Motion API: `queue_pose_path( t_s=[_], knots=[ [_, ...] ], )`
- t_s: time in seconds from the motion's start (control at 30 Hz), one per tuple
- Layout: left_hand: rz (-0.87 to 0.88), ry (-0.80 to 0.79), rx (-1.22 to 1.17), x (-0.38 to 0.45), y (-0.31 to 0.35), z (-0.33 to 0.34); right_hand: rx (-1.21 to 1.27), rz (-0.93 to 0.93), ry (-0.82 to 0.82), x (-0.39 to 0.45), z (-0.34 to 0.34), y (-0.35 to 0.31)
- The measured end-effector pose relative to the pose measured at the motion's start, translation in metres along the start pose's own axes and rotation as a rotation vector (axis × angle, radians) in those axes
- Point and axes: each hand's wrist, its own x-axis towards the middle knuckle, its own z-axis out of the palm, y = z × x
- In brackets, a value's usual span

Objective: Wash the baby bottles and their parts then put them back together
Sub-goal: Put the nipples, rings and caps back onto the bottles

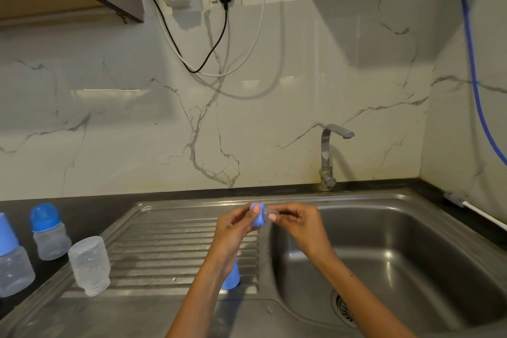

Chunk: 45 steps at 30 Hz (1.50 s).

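Pinching blue collar [258, 215], left hand [233, 228]; right hand [295, 221] grips what looks like a clear teat [270, 211].

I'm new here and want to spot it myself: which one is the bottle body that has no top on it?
Start at the steel draining board left of the sink basin. At its left edge stands a clear bottle, upside down. Its two neighbours on the dark counter wear blue tops; this one has none.

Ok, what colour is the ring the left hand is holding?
Light blue; the ring, pinched by the left hand, shows best in the head view.
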Motion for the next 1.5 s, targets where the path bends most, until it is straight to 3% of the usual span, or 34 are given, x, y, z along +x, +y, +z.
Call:
queue_pose_path(
  t_s=[0.23,0.6,0.8,0.93,1.23,1.5],
  knots=[
    [0.090,-0.027,0.040,-0.0018,0.0000,-0.0032,0.110,0.133,-0.018,0.0024,-0.0011,0.0005],
    [0.015,0.056,-0.076,-0.0039,-0.0007,0.0018,-0.001,-0.010,-0.038,0.0004,-0.0001,0.0014],
    [-0.056,0.033,-0.142,-0.0036,0.0002,-0.0003,0.142,0.078,-0.072,0.0021,-0.0011,0.0012],
    [-0.086,0.001,-0.115,-0.0029,0.0015,-0.0016,-0.056,-0.051,-0.142,0.0042,-0.0048,0.0009],
    [-0.187,-0.005,-0.237,-0.0036,0.0029,0.0023,-0.025,-0.124,-0.048,-0.0008,-0.0023,0.0045],
    [-0.076,-0.013,-0.119,-0.0023,0.0062,-0.0043,0.053,-0.047,-0.101,0.0046,-0.0030,-0.0010]
  ],
)
